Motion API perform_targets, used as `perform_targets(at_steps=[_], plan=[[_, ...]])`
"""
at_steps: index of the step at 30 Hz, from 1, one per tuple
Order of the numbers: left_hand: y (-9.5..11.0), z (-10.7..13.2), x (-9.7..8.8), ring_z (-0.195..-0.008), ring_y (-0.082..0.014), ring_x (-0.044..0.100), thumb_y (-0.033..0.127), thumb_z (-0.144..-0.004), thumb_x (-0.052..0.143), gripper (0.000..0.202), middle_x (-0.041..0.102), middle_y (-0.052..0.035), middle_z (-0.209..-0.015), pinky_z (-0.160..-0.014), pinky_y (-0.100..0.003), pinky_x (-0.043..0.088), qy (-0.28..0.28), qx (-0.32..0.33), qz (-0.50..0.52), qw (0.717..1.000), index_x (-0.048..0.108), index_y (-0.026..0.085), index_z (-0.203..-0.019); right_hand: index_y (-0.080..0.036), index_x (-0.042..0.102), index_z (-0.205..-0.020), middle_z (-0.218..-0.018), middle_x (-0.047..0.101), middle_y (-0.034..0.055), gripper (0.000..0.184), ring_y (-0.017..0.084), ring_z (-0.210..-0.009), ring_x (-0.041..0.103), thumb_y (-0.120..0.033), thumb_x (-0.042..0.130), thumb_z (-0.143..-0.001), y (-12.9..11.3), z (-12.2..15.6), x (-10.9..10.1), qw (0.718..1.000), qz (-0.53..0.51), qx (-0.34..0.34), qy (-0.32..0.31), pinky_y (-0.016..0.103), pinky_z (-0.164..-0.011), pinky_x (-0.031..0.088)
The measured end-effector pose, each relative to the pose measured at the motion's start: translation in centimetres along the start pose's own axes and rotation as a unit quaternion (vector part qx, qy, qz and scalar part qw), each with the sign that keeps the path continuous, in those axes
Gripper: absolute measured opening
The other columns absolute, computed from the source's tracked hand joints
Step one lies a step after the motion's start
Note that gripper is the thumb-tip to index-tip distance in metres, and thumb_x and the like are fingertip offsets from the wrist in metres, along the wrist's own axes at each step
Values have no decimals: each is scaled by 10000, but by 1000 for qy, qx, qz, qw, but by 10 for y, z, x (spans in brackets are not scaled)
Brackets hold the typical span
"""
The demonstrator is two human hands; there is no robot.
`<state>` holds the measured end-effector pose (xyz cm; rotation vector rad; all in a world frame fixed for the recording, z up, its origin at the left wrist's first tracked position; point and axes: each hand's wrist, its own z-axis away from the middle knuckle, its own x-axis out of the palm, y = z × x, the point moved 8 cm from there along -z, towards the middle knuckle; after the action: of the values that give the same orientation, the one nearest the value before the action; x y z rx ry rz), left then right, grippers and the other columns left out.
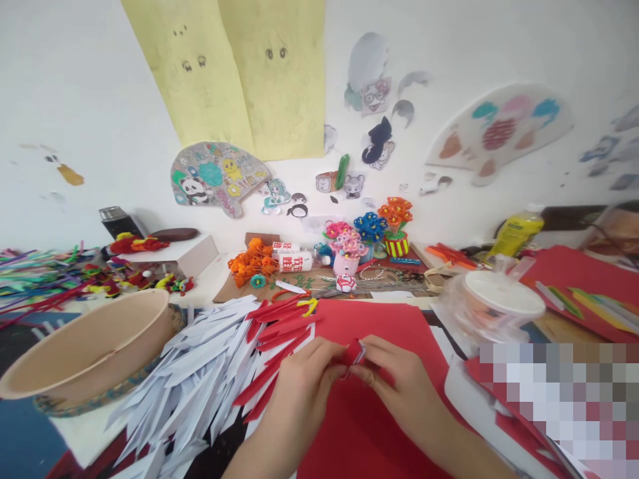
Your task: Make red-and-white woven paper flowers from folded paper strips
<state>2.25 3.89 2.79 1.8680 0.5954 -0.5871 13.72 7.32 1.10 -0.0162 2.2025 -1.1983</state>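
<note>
You are pinching and folding a small red strip between both hands, left hand at 9 o'clock of it and right hand at 3 o'clock, fingertips closed on it above the red sheet; judging by this, pressing the crease flat comes next.

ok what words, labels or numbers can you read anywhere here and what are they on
Nothing can be read for certain.
White glue bottles lying at the back of the table: red labels with white characters, too blurred to read.
Yellow bottle on the right: label too small to read.
Yellow paper sheets on the wall: only drawn eyes, no words.
Small red folded piece pinched by the left hand and right hand: no writing visible.
</note>
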Motion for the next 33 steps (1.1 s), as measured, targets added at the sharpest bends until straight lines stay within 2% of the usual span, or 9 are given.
perform_targets(at_steps=[6,14,23,33], plan=[[-6,-1,2,-671,-126,615,111,-843,507,135,657,-1,-733,-632,-202,456,-6,-17,13,1000,602,191,-789,-198,538,-686,-682,539,0,337,136,-611,530,-395,468,-950,-2,-1,-4,1000,-5,10,12,226,-584,447],[-9,-1,3,-642,-101,582,65,-807,556,150,643,28,-696,-634,-180,425,-15,-42,44,998,607,185,-733,-196,497,-642,-653,505,-13,362,132,-593,513,-407,491,-936,1,-1,-7,999,-23,35,18,230,-566,407],[0,-2,2,-615,-103,528,132,-876,498,161,616,10,-689,-576,-185,371,-18,-10,3,1000,585,175,-747,-192,490,-642,-656,489,-16,372,128,-597,496,-429,499,-929,2,-1,-5,998,-47,45,2,228,-567,392],[-6,2,8,-617,-108,490,189,-894,488,164,579,15,-693,-582,-201,354,-39,-47,-6,998,547,180,-741,-187,546,-664,-662,529,-8,310,138,-619,517,-364,528,-917,8,0,-2,994,-77,74,-9,239,-598,393]])
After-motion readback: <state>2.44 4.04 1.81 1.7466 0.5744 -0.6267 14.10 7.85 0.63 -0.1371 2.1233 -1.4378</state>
